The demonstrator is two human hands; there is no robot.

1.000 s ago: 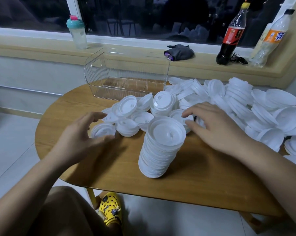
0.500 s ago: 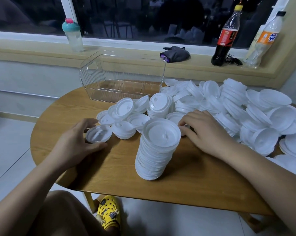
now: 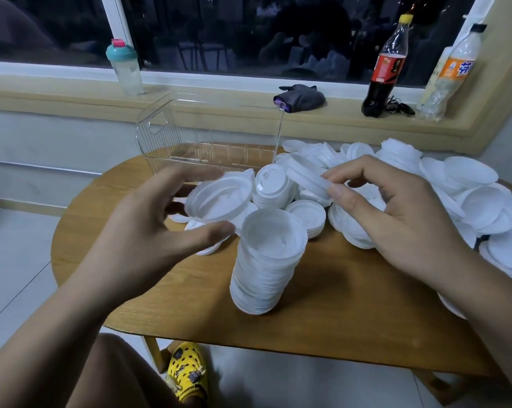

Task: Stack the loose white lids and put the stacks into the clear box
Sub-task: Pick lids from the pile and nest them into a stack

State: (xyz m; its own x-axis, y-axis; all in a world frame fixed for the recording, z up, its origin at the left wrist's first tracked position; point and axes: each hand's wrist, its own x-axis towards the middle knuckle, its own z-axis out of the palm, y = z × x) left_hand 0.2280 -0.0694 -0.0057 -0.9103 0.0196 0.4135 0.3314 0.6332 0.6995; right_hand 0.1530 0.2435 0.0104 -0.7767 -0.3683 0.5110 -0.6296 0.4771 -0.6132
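Note:
A tall stack of white lids [image 3: 263,260] stands in the middle of the round wooden table [image 3: 337,319]. My left hand [image 3: 149,228] holds one white lid [image 3: 218,198] raised above the table, just left of the stack's top. My right hand [image 3: 396,219] pinches another lid [image 3: 306,175] between thumb and fingers, up and right of the stack. A big heap of loose lids [image 3: 469,201] covers the table's right and back. The clear box [image 3: 207,139] stands at the table's far edge with nothing in it.
On the window sill stand a teal-capped shaker [image 3: 125,69], a dark cloth bundle [image 3: 300,98], a cola bottle [image 3: 385,69] and an orange-labelled bottle [image 3: 452,72]. A yellow clog [image 3: 187,375] shows under the table's near edge.
Both hands have risen from the table, each lifting a lid out of the loose ones, and have come toward the top of the tall stack.

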